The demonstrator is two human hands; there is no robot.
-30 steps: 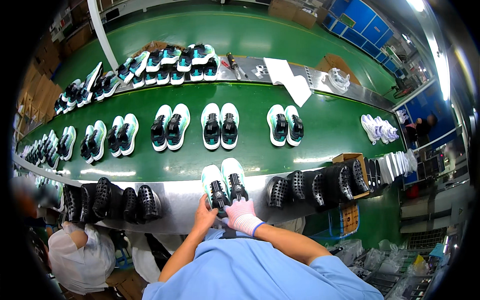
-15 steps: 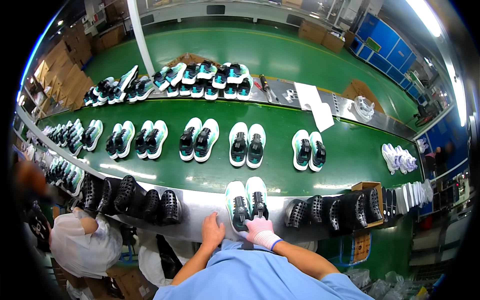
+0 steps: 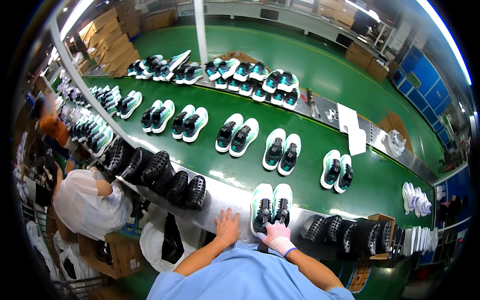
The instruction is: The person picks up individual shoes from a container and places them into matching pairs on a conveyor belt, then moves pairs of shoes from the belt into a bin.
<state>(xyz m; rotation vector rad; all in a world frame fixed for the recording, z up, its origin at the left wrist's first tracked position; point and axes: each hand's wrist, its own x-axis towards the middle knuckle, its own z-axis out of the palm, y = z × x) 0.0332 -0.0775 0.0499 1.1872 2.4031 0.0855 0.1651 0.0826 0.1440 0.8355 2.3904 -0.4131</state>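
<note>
A pair of white, teal and black sneakers [image 3: 272, 205] stands side by side on the steel rail [image 3: 225, 197] at the near edge of the green conveyor belt [image 3: 300, 185]. My right hand [image 3: 276, 236], in a white and pink glove, rests against the heels of that pair. My bare left hand [image 3: 227, 227] lies flat on the rail just left of the pair, fingers spread, holding nothing. Several more pairs [image 3: 281, 152] sit in a row on the belt beyond.
Black perforated shoe lasts [image 3: 165, 175] line the rail to my left and more black lasts [image 3: 350, 234] to my right. A person in white [image 3: 85, 197] works at lower left. More sneakers [image 3: 250, 77] fill the far rail; cardboard boxes [image 3: 107, 30] stand at the back left.
The view has swung to the right, so the belt and shoes sit further left in the picture. My left hand has slid off the sneakers onto the rail; my right stays at the heels.
</note>
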